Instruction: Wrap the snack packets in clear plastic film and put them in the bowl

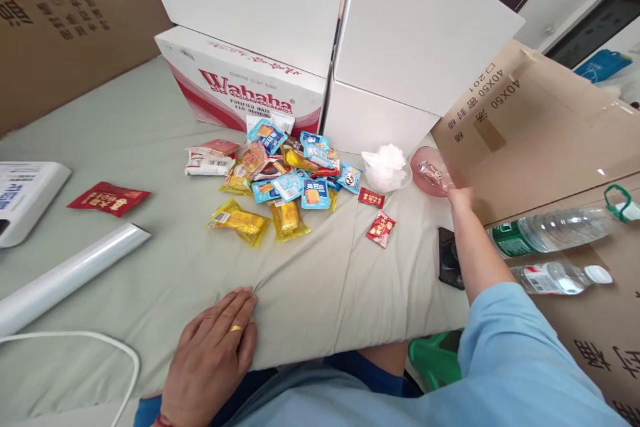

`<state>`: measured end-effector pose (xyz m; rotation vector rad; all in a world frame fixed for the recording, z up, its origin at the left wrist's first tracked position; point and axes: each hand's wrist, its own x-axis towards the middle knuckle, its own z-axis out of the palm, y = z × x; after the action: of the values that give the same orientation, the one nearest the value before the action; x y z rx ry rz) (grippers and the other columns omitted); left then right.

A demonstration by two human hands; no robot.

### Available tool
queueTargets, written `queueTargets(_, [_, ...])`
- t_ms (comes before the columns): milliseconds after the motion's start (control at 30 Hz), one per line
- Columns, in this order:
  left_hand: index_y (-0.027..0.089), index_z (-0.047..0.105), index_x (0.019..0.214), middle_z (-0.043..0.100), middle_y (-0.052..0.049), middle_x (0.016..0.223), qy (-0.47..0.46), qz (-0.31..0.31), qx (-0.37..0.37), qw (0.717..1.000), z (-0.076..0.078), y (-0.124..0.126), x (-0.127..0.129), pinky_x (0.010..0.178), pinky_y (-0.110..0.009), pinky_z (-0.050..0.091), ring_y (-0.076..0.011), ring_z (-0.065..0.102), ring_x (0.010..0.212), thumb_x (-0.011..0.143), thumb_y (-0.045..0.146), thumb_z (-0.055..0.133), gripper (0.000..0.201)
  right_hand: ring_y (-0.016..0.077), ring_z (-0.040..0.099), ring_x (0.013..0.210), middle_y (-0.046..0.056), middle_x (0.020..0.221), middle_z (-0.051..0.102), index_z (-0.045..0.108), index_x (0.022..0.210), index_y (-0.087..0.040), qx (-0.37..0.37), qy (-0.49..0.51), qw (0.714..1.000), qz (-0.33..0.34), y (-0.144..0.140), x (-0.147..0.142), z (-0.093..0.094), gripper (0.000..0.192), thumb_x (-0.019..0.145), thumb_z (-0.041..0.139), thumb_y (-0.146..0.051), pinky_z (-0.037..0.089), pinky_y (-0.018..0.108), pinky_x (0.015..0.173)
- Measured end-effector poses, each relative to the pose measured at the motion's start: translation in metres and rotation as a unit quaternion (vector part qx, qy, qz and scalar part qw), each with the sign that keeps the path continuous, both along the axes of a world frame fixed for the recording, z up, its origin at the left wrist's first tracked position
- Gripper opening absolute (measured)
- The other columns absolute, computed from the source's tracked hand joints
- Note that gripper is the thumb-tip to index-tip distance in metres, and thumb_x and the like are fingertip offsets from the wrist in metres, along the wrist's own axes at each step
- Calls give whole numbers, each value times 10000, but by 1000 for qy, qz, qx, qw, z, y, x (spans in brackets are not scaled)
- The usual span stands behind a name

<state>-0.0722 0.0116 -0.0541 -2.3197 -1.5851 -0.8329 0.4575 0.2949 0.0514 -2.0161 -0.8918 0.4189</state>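
Note:
At the right side of the table, my right hand (461, 198) closes on the rim of a pink translucent bowl (442, 158). Inside that bowl lies a small wrapped snack (430, 173). My left hand (215, 347) rests flat on the cloth near the front edge, fingers stretched and holding nothing; a gold ring is on one finger. Left of the pink bowl stands a clear bowl (400, 181) heaped with white crumpled material (386, 163). Beside it, a red snack packet (381, 229) and a smaller red packet (371, 198) lie on the cloth.
A pile of wrapped snacks (285, 170) sits before the Wahaha carton (250, 90). At left are a red packet (109, 199), a white device (30, 197), a plastic-film roll (75, 273) and a cable (100, 335). Bottles (555, 230) and a black object (450, 259) are at right.

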Motion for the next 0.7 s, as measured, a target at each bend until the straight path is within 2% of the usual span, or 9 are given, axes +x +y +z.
queueTargets(100, [190,614,1349,763,-139,1239,0,2,-3,1000,-1,0,0,920,-436,485,-313,737,1086,940,191,559,412,284,581,1220,181,1344,604,688,1167,-217,47,-110,993,8,7,-21,6,250,936,591,-211,509,444,1036])
queueTargets(200, [180,620,1326,762,-149,1238,5,3,-2,1000,-1,0,0,920,-441,483,-318,737,1081,942,185,563,388,218,646,1044,89,1154,697,734,996,-203,57,-172,977,116,32,-56,5,176,872,609,-196,481,367,1044])
queueTargets(267, [174,627,1300,763,-152,1230,9,1,0,1000,0,0,0,921,-438,482,-315,736,1082,946,186,559,361,203,652,970,74,1112,713,738,1037,-193,51,-219,952,205,51,-82,2,208,867,623,-226,488,345,998])
queueTargets(333, [162,635,1271,763,-156,1226,11,-1,1,1000,1,0,1,924,-431,483,-312,732,1095,947,180,555,333,207,645,958,82,1094,721,738,1036,-174,22,-256,934,248,64,-103,-1,222,837,660,-232,482,337,970])
queueTargets(433, [150,646,1224,765,-152,1216,8,3,6,1000,2,-1,2,931,-424,484,-304,729,1103,944,160,546,298,204,637,949,88,981,730,722,887,-139,-11,-266,934,237,70,-120,-1,115,813,650,-188,458,334,970])
queueTargets(500, [159,652,1210,766,-141,1219,0,9,5,1000,3,-2,3,945,-419,482,-294,728,1106,941,153,541,291,206,638,937,94,935,726,697,852,-137,4,-261,940,218,68,-123,5,112,845,599,-191,464,340,961])
queueTargets(600, [173,660,1200,758,-131,1244,-15,12,-3,1000,0,-4,4,959,-417,483,-288,721,1127,935,147,546,290,200,634,943,88,999,718,658,916,-170,62,-256,946,189,56,-122,24,137,896,562,-265,501,329,920])
queueTargets(633, [173,662,1198,756,-130,1246,-20,12,-4,1000,-2,-5,3,960,-420,485,-291,718,1130,933,147,552,288,186,628,914,72,995,706,640,926,-186,95,-226,952,183,48,-122,32,133,902,568,-295,517,312,872])
queueTargets(700, [169,665,1193,755,-135,1232,-42,10,-1,999,-4,-6,2,958,-426,498,-297,711,1131,929,146,577,280,150,588,768,23,883,657,592,900,-220,156,-89,965,191,26,-127,47,132,874,616,-347,516,261,698])
